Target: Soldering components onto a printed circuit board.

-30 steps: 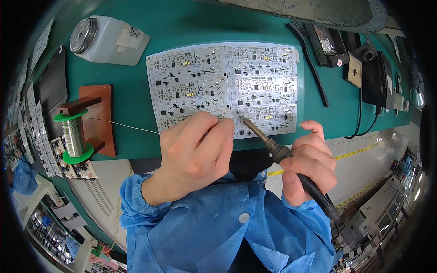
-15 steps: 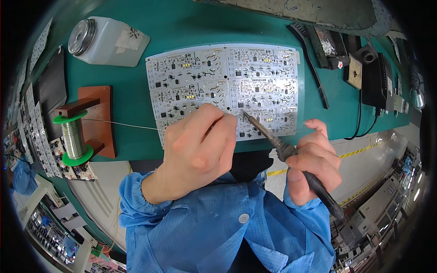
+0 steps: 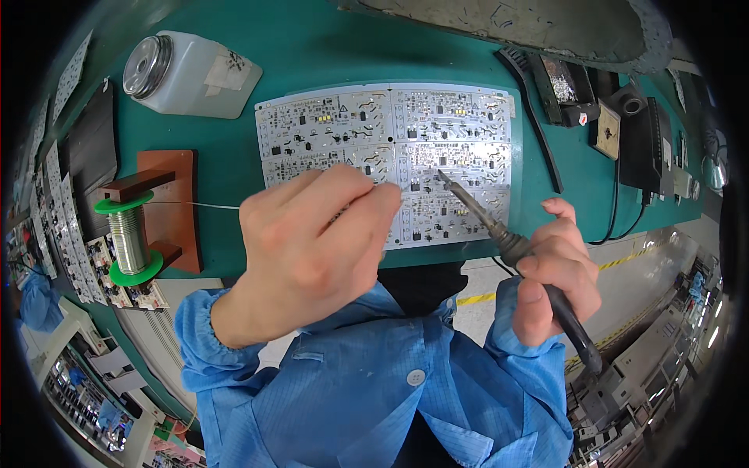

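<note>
A white panel of several joined circuit boards lies flat on the green mat. Over its lower left part, my left hand is closed with thumb and fingertips pinched on thin solder wire; the wire's end is hidden. That wire runs left to a green-flanged spool on a brown stand. My right hand grips the black handle of a soldering iron. Its metal tip points up and left over the right half of the panel. Whether the tip touches the boards I cannot tell.
A square white bottle with a metal cap lies at the back left. A black brush is right of the panel, near a dark box with cables. A grey beam crosses the far edge. More boards line the left.
My left hand has moved left and toward me, away from the iron's tip. The soldering iron and my right hand have shifted right, the tip a little farther off.
</note>
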The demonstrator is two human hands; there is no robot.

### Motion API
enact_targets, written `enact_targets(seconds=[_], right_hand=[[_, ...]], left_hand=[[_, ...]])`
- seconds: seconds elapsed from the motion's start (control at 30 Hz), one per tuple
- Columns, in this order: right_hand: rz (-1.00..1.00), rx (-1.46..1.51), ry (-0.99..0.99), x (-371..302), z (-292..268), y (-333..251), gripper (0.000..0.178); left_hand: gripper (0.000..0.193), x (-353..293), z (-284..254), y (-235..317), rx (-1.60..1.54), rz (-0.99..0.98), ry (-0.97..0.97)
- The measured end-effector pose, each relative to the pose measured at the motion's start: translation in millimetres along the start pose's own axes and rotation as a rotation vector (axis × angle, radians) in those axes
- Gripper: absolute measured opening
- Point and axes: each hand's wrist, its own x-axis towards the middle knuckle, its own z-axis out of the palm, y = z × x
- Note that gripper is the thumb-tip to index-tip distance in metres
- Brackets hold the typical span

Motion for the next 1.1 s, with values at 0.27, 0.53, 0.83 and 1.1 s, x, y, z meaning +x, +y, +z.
enact_targets(seconds=[0.27,0.53,0.83,1.1], right_hand=[[0.007,-0.005,-0.029,12,10,8,0.015],[0.014,-0.032,-0.06,18,16,10,0.012],[0.011,-0.034,-0.041,19,12,10,0.014],[-0.012,-0.102,0.151,4,-7,24,0.027]], left_hand=[[0.021,19,9,-16,0.011,0.019,-0.066],[0.019,19,14,-19,0.005,-0.001,-0.036],[0.018,23,6,-20,-0.021,-0.052,-0.02],[0.012,35,4,-23,0.012,-0.133,0.008]])
